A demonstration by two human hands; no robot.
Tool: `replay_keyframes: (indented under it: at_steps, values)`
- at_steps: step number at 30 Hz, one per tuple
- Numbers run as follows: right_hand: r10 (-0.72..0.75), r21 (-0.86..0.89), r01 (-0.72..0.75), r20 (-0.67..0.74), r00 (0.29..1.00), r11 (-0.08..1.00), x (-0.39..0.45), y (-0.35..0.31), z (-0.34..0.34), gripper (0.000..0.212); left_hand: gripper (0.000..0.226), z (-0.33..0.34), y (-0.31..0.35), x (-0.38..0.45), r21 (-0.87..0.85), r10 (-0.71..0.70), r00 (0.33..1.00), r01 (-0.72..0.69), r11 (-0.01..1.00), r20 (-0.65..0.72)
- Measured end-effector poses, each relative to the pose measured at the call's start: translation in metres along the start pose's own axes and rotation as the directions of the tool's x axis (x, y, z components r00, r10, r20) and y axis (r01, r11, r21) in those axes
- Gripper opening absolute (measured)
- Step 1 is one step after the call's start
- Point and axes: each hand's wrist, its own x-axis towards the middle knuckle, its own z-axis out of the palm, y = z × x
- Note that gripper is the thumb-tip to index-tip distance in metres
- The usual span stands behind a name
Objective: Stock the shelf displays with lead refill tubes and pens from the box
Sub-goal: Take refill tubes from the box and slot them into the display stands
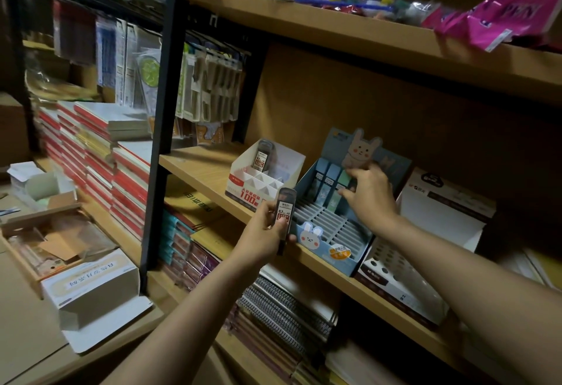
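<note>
At far left, an open white box (91,290) is lying on a cardboard surface, near a tray (45,241) of loose card. Red-edged books (100,165) are stacked behind it. Moving right, a white display (264,178) is sitting on the wooden shelf (194,165), with one lead tube (264,156) standing in a back slot. Your left hand (264,232) is gripping a dark lead tube (284,217) upright, just in front of the shelf edge. Beside it, a blue rabbit display (331,232) is holding a few pastel tubes (330,184) at the back. Your right hand (369,193) is reaching into that display, its fingers curling onto the pastel tubes. Further right, a white pen display (425,232) is standing.
</note>
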Motion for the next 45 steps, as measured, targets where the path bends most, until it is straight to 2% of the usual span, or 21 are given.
replay_keyframes:
  at_steps: [2,4,7,9,12,15,18,20,23,29,33,38,45]
  values:
    - [0.002,-0.011,-0.002,0.069,0.998,1.0,-0.001,-0.003,-0.004,0.056,0.019,-0.003,0.003,-0.003,-0.117,-0.022,1.0,0.024,0.993,0.013]
    - [-0.012,0.008,0.012,0.061,0.998,1.0,-0.004,-0.007,-0.009,0.06,0.023,-0.008,0.006,-0.006,-0.207,-0.025,0.999,0.029,0.978,0.021]
    - [-0.066,0.225,0.058,0.025,0.998,0.973,-0.01,-0.023,-0.018,0.045,0.028,-0.014,0.01,-0.007,-0.161,0.01,0.999,-0.004,0.987,0.042]
    - [-0.108,0.391,0.044,0.143,0.984,0.92,-0.015,-0.041,-0.021,0.037,0.028,-0.013,0.015,-0.01,-0.13,0.044,0.997,-0.035,0.991,0.067]
    - [-0.207,0.462,0.086,0.219,0.953,0.883,-0.018,-0.065,-0.019,0.036,0.025,-0.01,0.02,-0.014,-0.123,0.084,0.991,-0.071,0.99,0.101]
    - [-0.241,0.426,0.145,0.18,0.954,0.893,-0.012,-0.079,-0.016,0.023,0.022,-0.013,0.026,-0.013,-0.044,0.122,0.991,-0.12,0.992,0.062]
    - [-0.178,0.442,0.114,0.106,0.978,0.89,0.009,-0.082,-0.021,0.019,0.026,-0.024,0.033,-0.003,0.219,0.221,0.967,-0.189,0.957,-0.129]
    - [-0.12,0.445,0.099,0.018,0.993,0.89,0.03,-0.08,-0.026,0.02,0.047,-0.035,0.037,0.008,0.422,0.333,0.905,-0.203,0.884,-0.263]
    - [-0.096,0.4,0.107,-0.048,0.994,0.91,0.056,-0.083,-0.027,0.022,0.079,-0.047,0.04,0.024,0.624,0.423,0.852,-0.153,0.766,-0.31]
    - [-0.179,0.346,0.204,-0.103,0.979,0.916,0.082,-0.099,0.009,0.018,0.118,-0.044,0.031,0.054,0.725,0.435,0.869,-0.141,0.675,-0.237]
    - [-0.176,0.315,0.193,-0.082,0.981,0.929,0.095,-0.106,0.033,0.02,0.132,-0.045,0.019,0.064,0.714,0.457,0.863,-0.182,0.676,-0.213]
    - [-0.186,0.264,0.195,-0.058,0.981,0.945,0.101,-0.11,0.051,0.022,0.135,-0.045,-0.002,0.068,0.7,0.468,0.849,-0.178,0.691,-0.246]
    - [-0.247,0.145,0.247,-0.021,0.969,0.958,0.094,-0.113,0.071,0.014,0.13,-0.049,-0.009,0.068,0.681,0.471,0.842,-0.184,0.709,-0.263]
